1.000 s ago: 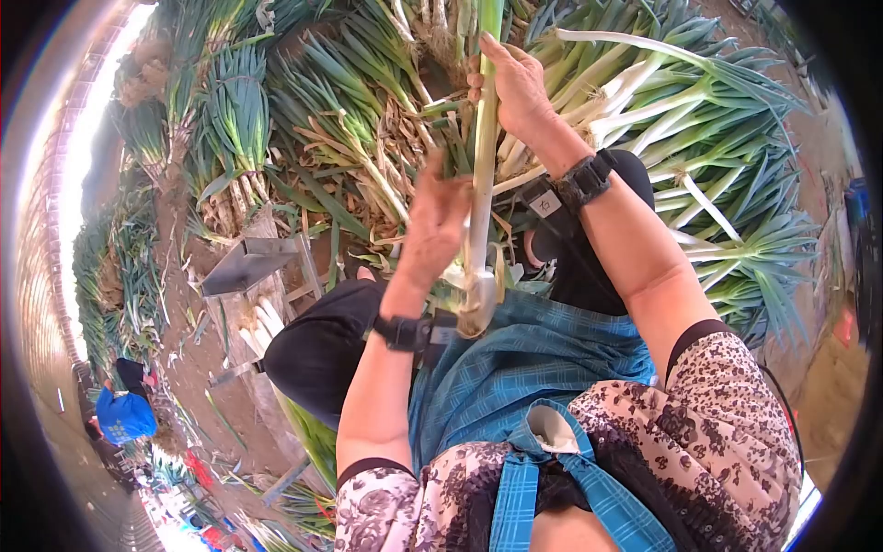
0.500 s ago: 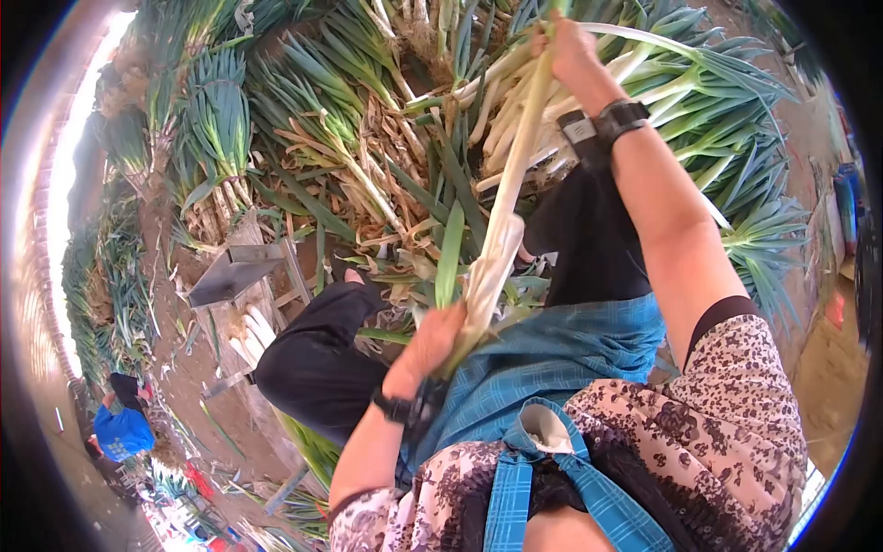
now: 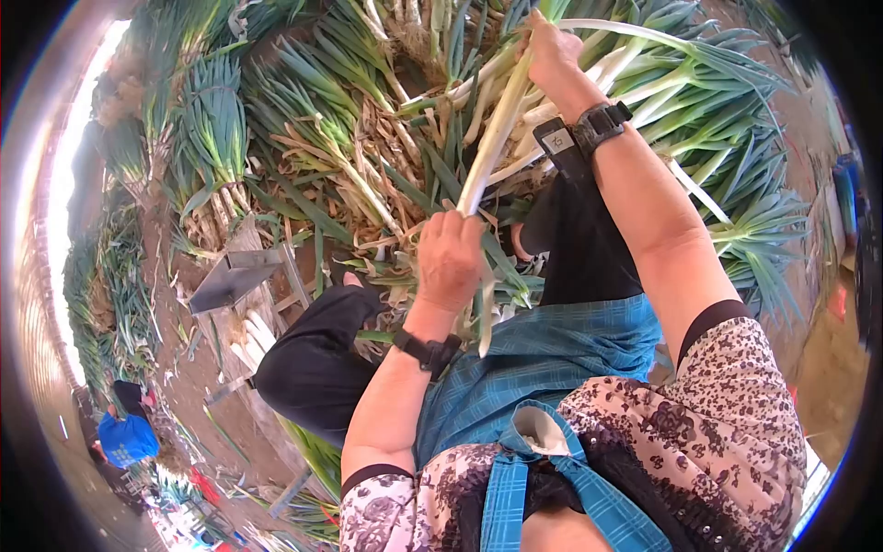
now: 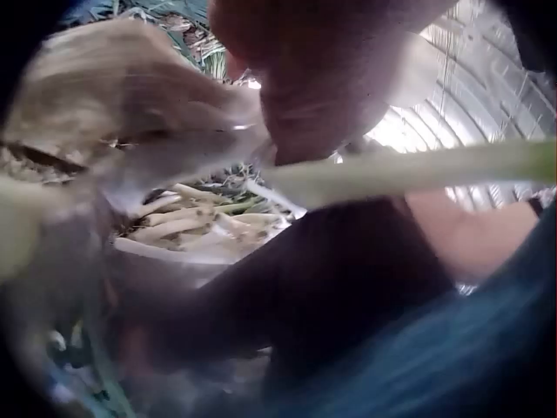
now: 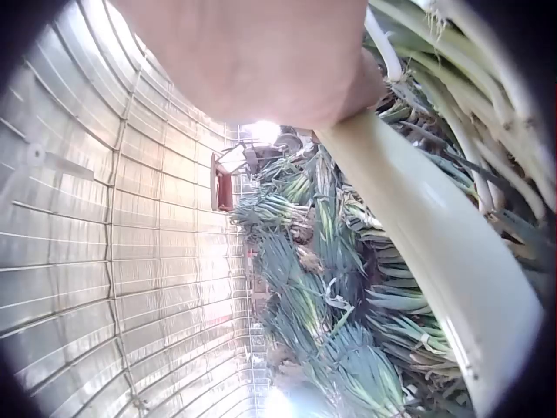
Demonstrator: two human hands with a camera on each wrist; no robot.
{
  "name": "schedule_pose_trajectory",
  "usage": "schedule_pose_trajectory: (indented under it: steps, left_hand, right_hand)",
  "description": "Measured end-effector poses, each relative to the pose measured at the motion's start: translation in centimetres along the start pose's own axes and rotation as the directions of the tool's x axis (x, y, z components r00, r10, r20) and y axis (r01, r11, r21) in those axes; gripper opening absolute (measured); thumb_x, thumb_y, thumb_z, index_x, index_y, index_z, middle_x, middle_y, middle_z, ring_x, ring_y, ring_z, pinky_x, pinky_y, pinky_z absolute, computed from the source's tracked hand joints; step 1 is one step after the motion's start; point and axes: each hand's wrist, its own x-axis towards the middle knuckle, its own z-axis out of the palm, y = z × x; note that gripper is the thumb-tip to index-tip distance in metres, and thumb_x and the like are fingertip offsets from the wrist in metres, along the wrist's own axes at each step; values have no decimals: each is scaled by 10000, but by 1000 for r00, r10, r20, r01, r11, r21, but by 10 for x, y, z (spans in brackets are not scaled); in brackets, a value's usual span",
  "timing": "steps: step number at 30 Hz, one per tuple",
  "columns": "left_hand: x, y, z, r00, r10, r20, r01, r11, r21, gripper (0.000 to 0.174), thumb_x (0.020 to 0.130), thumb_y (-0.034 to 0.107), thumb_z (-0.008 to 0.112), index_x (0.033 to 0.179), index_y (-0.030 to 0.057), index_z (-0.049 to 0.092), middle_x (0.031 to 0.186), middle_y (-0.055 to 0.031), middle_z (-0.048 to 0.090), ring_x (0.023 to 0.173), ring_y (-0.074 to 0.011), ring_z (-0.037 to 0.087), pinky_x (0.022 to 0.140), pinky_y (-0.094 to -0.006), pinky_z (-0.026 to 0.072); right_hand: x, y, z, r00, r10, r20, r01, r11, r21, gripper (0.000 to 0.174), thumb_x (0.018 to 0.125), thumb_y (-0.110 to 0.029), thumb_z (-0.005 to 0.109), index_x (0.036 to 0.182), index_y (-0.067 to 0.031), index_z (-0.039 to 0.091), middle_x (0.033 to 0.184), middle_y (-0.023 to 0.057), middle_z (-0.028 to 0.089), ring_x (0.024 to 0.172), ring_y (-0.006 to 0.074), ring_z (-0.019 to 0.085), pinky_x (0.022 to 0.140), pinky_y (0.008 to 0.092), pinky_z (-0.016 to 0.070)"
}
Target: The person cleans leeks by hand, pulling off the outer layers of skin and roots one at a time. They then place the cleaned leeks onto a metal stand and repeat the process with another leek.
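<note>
Leek (image 3: pixel 497 138) slants, clamped in both hands, the right hand (image 3: pixel 552 57) stretched forward, the left hand (image 3: pixel 450 262) curled lower down.

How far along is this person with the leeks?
Apparently done: the clean white stalks piled at right. In progress: one long leek, right hand gripping high, left hand lower. Likely remaining: leeks with dry brown leaves, number unclear.
</note>
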Motion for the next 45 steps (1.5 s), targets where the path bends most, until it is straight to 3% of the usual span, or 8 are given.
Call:
schedule_pose_trajectory:
  steps: [14,22,29,37,39,41,43,45]
  left_hand:
    - [-28,-12,-55,937,-333,-102,295,914,-279,530,696,102,777,1176,8,571,986,-118,649,751,-210,605,695,-306,492]
    - [-34,13,-28,382,-185,906,851,-313,-422,137,820,182,587,810,78,499,507,56,348,391,-53,336,377,-230,264]
    - [-39,57,-89,379,-257,889,716,-527,-458,165,904,162,592,912,11,526,572,53,300,431,-49,262,390,-217,209]
    - [-69,70,-118,353,-437,827,812,-297,-503,263,987,213,487,907,-31,542,565,50,328,442,-40,268,397,-218,216]
    - [-108,61,-126,315,-465,827,769,-386,-510,250,984,197,486,898,-29,551,559,44,354,432,-45,291,392,-225,246]
    - [-127,34,-125,263,-706,657,770,-256,-584,227,960,178,512,908,-37,564,622,-5,515,479,-71,451,425,-225,351]
    - [-120,-1,-110,550,-739,389,798,327,-507,289,923,217,579,994,-62,557,723,-51,578,603,-159,553,531,-286,449]
    - [-106,-29,-92,841,-522,142,527,850,4,424,865,262,647,1104,-65,519,785,-94,595,705,-244,583,633,-353,479]
  right_hand:
    - [17,-28,-35,997,-54,55,54,998,11,306,915,-246,560,890,58,584,749,137,565,596,212,511,527,386,387]
    - [38,-6,-36,995,53,87,-69,979,190,250,849,-260,668,854,-23,590,708,89,557,525,219,530,418,390,414]
    - [18,-27,-34,950,277,146,-302,934,192,198,901,-214,610,883,-26,551,722,88,536,498,188,478,407,361,378]
    - [79,-2,-56,922,-56,383,62,998,-2,190,839,-228,613,808,-43,583,674,101,571,596,237,560,525,377,452]
    - [142,-23,-91,563,-538,627,784,108,-611,165,840,-223,596,825,-59,580,690,134,610,649,277,609,558,394,480]
    - [230,-60,-123,414,-646,641,593,-344,-729,202,858,-260,569,892,-63,593,654,152,619,701,290,642,605,386,499]
    - [270,-108,-129,642,-520,564,728,182,-662,262,869,-307,552,963,-68,610,769,177,650,757,298,653,630,391,503]
    - [273,-127,-100,441,-885,151,334,6,-942,312,907,-318,493,971,-44,628,934,178,649,849,301,654,658,384,513]
